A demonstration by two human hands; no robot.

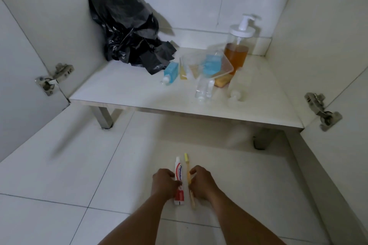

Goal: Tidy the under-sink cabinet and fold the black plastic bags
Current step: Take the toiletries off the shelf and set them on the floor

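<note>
Gripping the toothpaste tube (178, 175) with the fingers of your left hand (164, 182) and the yellow toothbrush (187, 167) with your right hand (202, 182) on the floor (79, 165), you are facing black plastic bags (127, 32) heaped on the cabinet shelf (123, 87).

Head cam, fwd-down, seemingly close to cabinet (119, 91).

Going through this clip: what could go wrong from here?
The toothbrush, pinched by the right hand, lies on the floor, so its head may pick up dirt. The clear bottle lying near the shelf edge might roll off once neighbours are moved.
</note>
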